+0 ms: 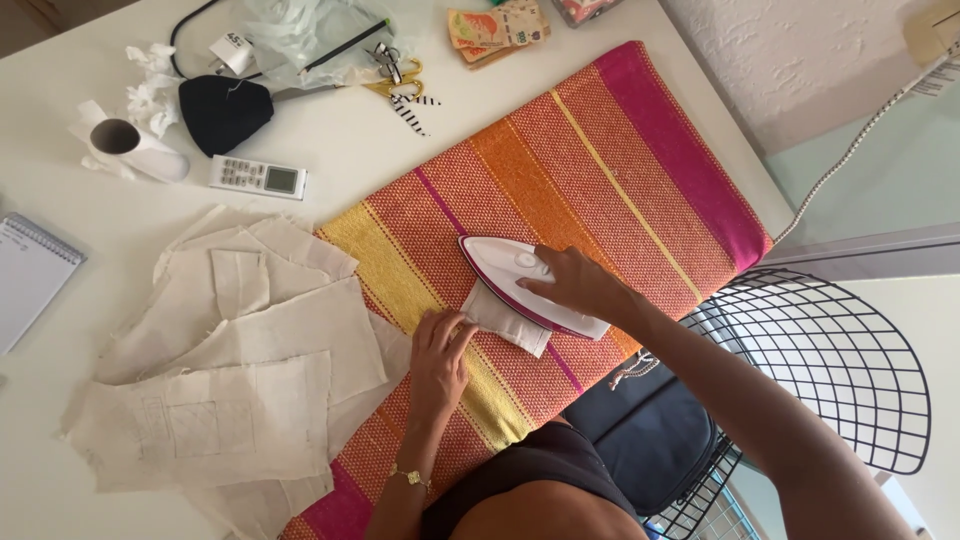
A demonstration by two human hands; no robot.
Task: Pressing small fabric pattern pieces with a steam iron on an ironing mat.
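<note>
A white and pink iron [505, 265] rests flat on a small cream fabric piece [500, 320] lying on a striped yellow, orange and pink cloth [600, 160]. My right hand [575, 282] grips the iron's handle. My left hand [440, 345] presses its fingers on the striped cloth at the edge of the small fabric piece, just left of the iron.
A pile of cream fabric pieces [240, 370] lies on the white table [60, 210] to the left. A remote control [258, 177], a dark pouch [222, 110], a paper roll [125, 145], a notepad [30, 275] and scissors [395, 75] lie farther back. A black wire chair [830, 360] stands at right.
</note>
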